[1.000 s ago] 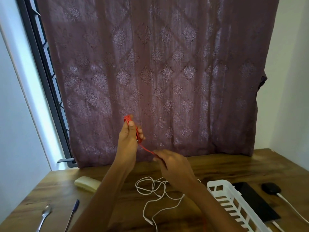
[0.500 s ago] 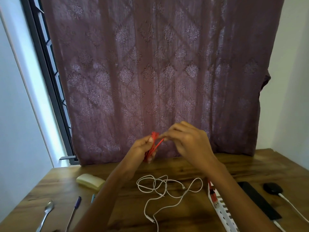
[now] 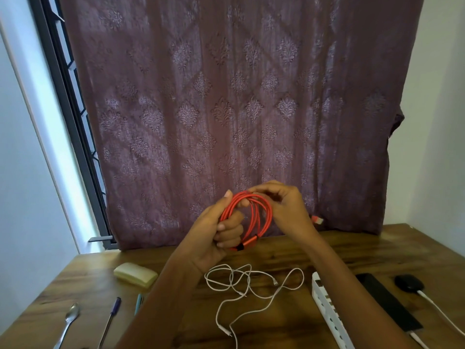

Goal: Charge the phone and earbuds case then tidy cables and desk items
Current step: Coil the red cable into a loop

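1. Grips the red cable coil [image 3: 268, 217] in the left hand [image 3: 216, 233], fingers curled through the loops, thumb up along the coil's left side.
2. Pinches the coil's top with the right hand [image 3: 286, 210], fingertips [image 3: 254, 190] bunched on the strands.
3. Holds the coil upright in the air above the wooden desk [image 3: 357, 250], in front of the mauve curtain [image 3: 226, 109], touching only the hands.
4. Shows a black tie [image 3: 240, 247] round the coil's bottom and a red plug end [image 3: 317, 219] poking out just right of the right wrist.
5. Leaves the white cable [image 3: 247, 278] in a loose tangle on the desk below the hands, one plug toward the near edge.
6. Places the white slotted basket [image 3: 324, 298] right of that tangle, partly hidden by the right forearm.
7. Finds the black phone [image 3: 387, 303] flat, just right of the basket, with a white charging lead [image 3: 417, 338] at its near end.
8. Finds the black earbuds case [image 3: 409, 283] near the phone's right side, apart from it, with a second white lead [image 3: 440, 312] meeting its near side.
9. Notes, on the desk's left: a pale yellow oblong block [image 3: 136, 274], a spoon [image 3: 70, 321], a purple-capped pen [image 3: 110, 321], and a teal pen [image 3: 138, 302] mostly behind the left forearm.
10. Adds a dark window frame [image 3: 70, 96] left of the curtain.
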`<state>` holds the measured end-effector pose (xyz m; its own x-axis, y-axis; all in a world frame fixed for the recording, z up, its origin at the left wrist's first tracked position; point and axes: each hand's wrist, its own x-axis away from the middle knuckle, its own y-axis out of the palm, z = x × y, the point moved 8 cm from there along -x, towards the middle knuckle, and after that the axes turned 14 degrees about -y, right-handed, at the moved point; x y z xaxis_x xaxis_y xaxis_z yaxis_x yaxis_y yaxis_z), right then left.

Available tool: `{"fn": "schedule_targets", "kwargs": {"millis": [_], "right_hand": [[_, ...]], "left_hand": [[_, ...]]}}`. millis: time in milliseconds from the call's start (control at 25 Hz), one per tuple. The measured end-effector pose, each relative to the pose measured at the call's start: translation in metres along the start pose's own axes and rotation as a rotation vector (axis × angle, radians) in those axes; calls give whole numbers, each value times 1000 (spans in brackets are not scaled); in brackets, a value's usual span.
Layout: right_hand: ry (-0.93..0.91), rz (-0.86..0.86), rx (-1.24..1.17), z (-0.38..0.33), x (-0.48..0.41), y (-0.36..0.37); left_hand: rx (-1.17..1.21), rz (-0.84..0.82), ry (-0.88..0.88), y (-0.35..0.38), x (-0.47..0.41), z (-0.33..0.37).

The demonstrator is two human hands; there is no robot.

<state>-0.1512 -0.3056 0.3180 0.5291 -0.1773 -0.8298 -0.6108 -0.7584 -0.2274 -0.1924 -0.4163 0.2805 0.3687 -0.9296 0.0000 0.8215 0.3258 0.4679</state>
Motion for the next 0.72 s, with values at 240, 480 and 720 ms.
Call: {"fn": "schedule_targets", "kwargs": {"millis": [240,480,720], "right_hand": [[447,30,-489,22,36,32],[700,104,-941,21,55,48],[647,124,-799,23,53,41]], "left_hand": [[167,70,77,-9,-4,4],[155,181,134,-21,-4,4],[-19,388,196,-28,-3,3]]}}
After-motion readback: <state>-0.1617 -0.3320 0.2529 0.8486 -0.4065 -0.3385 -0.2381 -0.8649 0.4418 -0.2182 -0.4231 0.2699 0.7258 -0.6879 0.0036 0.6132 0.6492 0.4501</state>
